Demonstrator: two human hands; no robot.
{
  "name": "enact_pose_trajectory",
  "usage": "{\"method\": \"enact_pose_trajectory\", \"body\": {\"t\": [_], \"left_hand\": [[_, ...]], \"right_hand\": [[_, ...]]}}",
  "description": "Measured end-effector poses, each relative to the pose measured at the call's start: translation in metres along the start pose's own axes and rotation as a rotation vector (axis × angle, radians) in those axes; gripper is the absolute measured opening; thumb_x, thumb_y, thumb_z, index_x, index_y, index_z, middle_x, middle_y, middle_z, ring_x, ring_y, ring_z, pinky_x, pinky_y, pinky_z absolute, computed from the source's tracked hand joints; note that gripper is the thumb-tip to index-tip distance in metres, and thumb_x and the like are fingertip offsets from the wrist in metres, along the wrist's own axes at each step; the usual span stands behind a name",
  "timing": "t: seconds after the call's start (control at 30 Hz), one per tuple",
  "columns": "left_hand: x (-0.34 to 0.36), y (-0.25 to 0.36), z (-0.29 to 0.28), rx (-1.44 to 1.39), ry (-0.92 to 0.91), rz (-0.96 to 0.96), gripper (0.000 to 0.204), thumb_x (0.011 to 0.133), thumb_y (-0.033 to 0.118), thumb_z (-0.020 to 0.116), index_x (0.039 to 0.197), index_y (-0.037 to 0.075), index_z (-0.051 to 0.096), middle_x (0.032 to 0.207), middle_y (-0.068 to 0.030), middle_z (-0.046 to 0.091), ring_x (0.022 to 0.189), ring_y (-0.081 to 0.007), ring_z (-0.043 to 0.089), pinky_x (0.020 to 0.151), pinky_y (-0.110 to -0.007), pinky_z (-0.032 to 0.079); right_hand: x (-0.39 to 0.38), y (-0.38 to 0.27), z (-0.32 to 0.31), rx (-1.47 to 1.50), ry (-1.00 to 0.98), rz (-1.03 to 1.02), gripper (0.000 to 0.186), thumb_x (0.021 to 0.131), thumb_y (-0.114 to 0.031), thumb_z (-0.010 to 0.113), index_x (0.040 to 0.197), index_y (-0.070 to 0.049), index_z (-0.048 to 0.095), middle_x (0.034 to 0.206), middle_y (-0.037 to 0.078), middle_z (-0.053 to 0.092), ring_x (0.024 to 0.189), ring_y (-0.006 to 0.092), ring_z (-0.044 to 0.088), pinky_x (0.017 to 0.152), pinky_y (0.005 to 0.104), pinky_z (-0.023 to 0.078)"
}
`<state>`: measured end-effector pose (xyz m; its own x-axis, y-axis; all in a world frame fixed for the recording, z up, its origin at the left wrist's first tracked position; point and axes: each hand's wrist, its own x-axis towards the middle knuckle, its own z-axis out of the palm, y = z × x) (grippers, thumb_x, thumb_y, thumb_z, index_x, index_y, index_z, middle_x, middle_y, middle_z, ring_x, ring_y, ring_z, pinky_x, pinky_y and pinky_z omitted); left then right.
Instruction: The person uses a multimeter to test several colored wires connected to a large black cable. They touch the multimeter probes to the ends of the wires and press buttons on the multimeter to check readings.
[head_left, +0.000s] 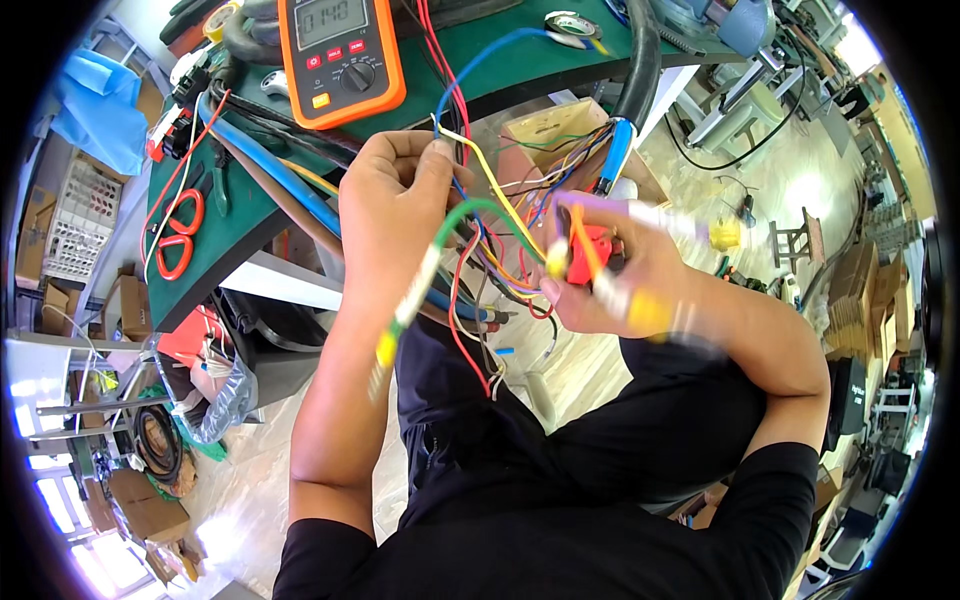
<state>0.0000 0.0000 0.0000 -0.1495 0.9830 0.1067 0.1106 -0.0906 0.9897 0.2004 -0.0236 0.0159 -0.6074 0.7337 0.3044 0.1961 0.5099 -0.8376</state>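
Note:
My left hand (400, 185) pinches thin wires between thumb and fingertips, below the meter. A blue wire (480, 55) and a yellow wire (488, 178) meet at that pinch. My right hand (625, 255) is closed around a red-and-black tool (592, 253), its kind partly hidden by the fingers. Several coloured wires run through or past that hand, some smeared by motion. A green wire (470, 208) arches from it toward my left forearm, ending in a blurred white and yellow tip. More loose wires (490, 265) hang between my hands, above my knees.
An orange multimeter (343, 60) lies on the green tabletop (205, 265) ahead. Orange-handled scissors (178, 235) and a thick blue cable (285, 180) are at left. A black cable (640, 70) with stripped wires drops past the edge near an open cardboard box (550, 125).

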Motion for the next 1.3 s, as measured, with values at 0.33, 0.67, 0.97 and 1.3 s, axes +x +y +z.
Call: {"method": "enact_pose_trajectory", "body": {"t": [0.33,0.67,0.97,1.3], "left_hand": [[-0.032,0.003,-0.013,-0.116,-0.068,0.072,0.016,0.096,0.012,0.055,0.1,-0.003,0.052,0.083,-0.0103,0.068,0.068,-0.0104,0.062,0.061,-0.024,0.05],[-0.074,-0.019,-0.046,0.416,-0.416,0.51,0.012,0.086,-0.004,0.061,0.094,0.001,0.055,0.093,-0.0145,0.07,0.087,-0.022,0.065,0.079,-0.03,0.05],[-0.101,-0.037,-0.052,0.561,-0.395,0.69,0.023,0.074,-0.002,0.071,0.094,0.008,0.063,0.105,-0.0061,0.068,0.084,-0.0237,0.061,0.077,-0.036,0.049],[-0.126,-0.048,-0.043,0.692,-0.546,0.631,0.019,0.073,0.008,0.072,0.092,0.007,0.067,0.1,-0.0039,0.067,0.077,-0.0223,0.062,0.066,-0.031,0.048]], "right_hand": [[-0.004,0.007,0.002,0.203,0.202,0.228,0.018,0.077,-0.008,0.071,0.084,-0.005,0.054,0.065,0.002,0.05,0.06,0.0112,0.045,0.057,0.0281,0.041],[0.0,0.022,0.005,0.328,0.282,0.192,0.019,0.081,-0.009,0.069,0.093,-0.003,0.055,0.071,-0.001,0.056,0.062,0.0054,0.051,0.056,0.024,0.043],[0.007,0.021,0.005,0.448,0.359,0.314,0.012,0.084,-0.008,0.066,0.087,-0.003,0.056,0.073,0.0,0.057,0.066,0.0055,0.051,0.056,0.0248,0.041],[0.008,0.008,0.005,0.348,0.242,0.267,0.014,0.084,-0.007,0.066,0.091,-0.003,0.054,0.075,0.0,0.059,0.067,0.0065,0.053,0.06,0.0253,0.046]]}}
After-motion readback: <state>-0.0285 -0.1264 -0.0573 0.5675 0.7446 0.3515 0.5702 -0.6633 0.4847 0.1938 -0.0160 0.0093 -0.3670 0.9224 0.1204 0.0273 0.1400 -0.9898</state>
